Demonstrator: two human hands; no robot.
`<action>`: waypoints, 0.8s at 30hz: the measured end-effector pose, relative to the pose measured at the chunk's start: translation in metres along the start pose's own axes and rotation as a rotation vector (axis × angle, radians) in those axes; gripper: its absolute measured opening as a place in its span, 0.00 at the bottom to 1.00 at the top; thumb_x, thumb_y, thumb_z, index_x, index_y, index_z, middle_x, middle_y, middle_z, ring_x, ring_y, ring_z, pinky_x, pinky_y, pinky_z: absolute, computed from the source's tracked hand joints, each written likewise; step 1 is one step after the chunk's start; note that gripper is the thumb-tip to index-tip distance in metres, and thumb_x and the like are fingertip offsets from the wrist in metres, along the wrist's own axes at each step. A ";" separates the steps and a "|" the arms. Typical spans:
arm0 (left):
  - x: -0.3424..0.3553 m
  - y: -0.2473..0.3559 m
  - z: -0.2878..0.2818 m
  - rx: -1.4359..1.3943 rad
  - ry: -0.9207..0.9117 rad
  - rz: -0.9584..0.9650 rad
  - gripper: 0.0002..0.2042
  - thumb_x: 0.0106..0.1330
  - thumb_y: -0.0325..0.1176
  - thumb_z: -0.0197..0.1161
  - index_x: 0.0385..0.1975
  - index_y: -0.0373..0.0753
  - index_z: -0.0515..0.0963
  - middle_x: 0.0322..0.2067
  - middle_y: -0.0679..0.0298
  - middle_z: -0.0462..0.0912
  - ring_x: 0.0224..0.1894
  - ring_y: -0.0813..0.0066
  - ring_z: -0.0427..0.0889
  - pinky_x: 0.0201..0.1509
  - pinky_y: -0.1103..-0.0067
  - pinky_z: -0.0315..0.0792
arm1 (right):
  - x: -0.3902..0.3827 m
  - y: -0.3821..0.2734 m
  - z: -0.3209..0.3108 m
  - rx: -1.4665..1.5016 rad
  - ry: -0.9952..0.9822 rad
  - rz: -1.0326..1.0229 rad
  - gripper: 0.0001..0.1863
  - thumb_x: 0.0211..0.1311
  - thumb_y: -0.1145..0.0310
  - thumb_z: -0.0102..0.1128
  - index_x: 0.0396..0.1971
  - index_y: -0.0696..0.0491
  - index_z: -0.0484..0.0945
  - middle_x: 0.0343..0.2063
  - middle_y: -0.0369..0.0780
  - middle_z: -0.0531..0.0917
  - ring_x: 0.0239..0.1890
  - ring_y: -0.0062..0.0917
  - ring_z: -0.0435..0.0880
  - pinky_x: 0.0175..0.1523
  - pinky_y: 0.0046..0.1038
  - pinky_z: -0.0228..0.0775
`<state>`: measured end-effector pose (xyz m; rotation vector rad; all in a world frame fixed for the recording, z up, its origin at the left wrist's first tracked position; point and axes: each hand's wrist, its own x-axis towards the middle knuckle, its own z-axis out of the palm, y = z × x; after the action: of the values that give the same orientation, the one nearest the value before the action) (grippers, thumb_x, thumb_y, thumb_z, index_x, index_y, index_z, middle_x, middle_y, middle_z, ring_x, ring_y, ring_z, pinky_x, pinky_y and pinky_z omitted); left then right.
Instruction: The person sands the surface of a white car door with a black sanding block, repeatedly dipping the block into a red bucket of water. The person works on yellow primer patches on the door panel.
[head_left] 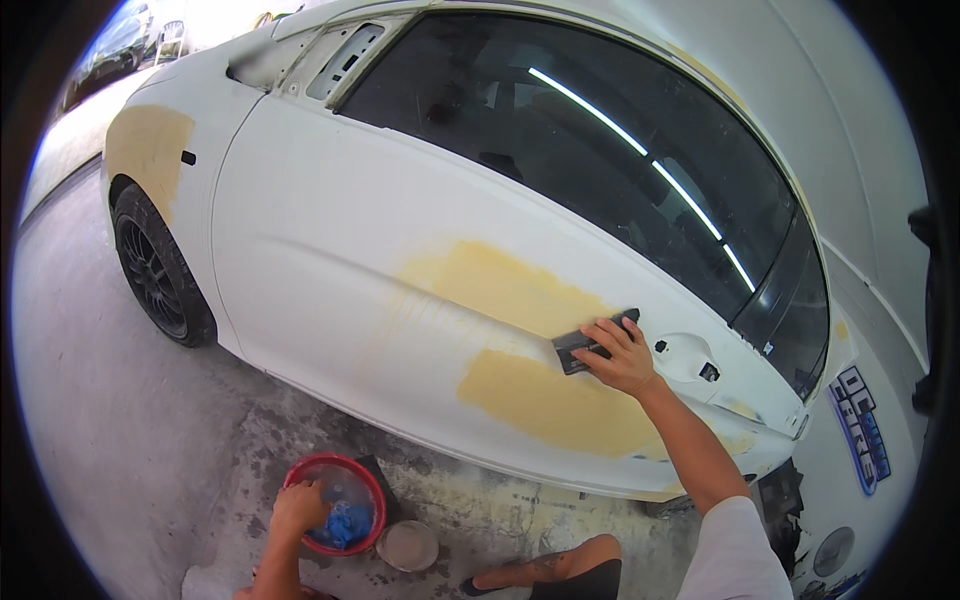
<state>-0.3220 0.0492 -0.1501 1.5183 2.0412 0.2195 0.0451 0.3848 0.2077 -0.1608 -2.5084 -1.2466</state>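
My right hand (pixel 620 358) presses a piece of black sandpaper (pixel 572 355) flat against the white car door (pixel 330 225), left of the handle recess. Its fingers lie over the sandpaper and hold it along the door's crease. Around it, two patches of yellowish filler (pixel 500 285) spread above and below that crease. Down at the lower left, my left hand (pixel 300 507) is at the rim of a red basin (pixel 379 500), its fingers curled in over the water. Whatever they may hold is hidden. A bunched blue cloth (pixel 347 526) lies in the basin beside them.
A round, pale lid or dish (pixel 408 546) sits on the wet concrete floor next to the basin. The front wheel (pixel 155 265) stands at the left, below another filler patch (pixel 150 150). Dark window glass (pixel 560 130) runs above the door. My bent leg (pixel 560 565) is at the bottom.
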 end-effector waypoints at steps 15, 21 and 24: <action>-0.012 -0.007 -0.004 -0.022 -0.037 -0.171 0.29 0.68 0.47 0.65 0.69 0.46 0.74 0.61 0.50 0.82 0.62 0.49 0.81 0.67 0.58 0.74 | 0.042 -0.016 0.019 -0.009 -0.027 -0.013 0.18 0.58 0.56 0.73 0.50 0.27 0.88 0.63 0.25 0.80 0.69 0.23 0.74 0.79 0.41 0.50; 0.020 0.024 0.008 -0.150 -0.168 0.130 0.30 0.69 0.47 0.66 0.69 0.43 0.74 0.61 0.49 0.82 0.63 0.49 0.81 0.67 0.59 0.74 | 0.107 -0.046 0.030 0.131 -0.028 -0.051 0.21 0.54 0.60 0.76 0.50 0.29 0.87 0.64 0.26 0.79 0.70 0.24 0.73 0.78 0.40 0.53; 0.005 0.011 0.008 -0.261 -0.097 0.147 0.29 0.69 0.47 0.65 0.68 0.42 0.74 0.62 0.49 0.81 0.64 0.49 0.80 0.69 0.58 0.72 | 0.011 -0.007 0.012 0.000 0.078 -0.082 0.15 0.60 0.59 0.70 0.47 0.24 0.88 0.64 0.24 0.81 0.70 0.20 0.74 0.82 0.39 0.45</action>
<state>-0.3097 0.0562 -0.1539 1.4842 1.7515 0.4426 0.0303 0.3897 0.1994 -0.0095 -2.4702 -1.2591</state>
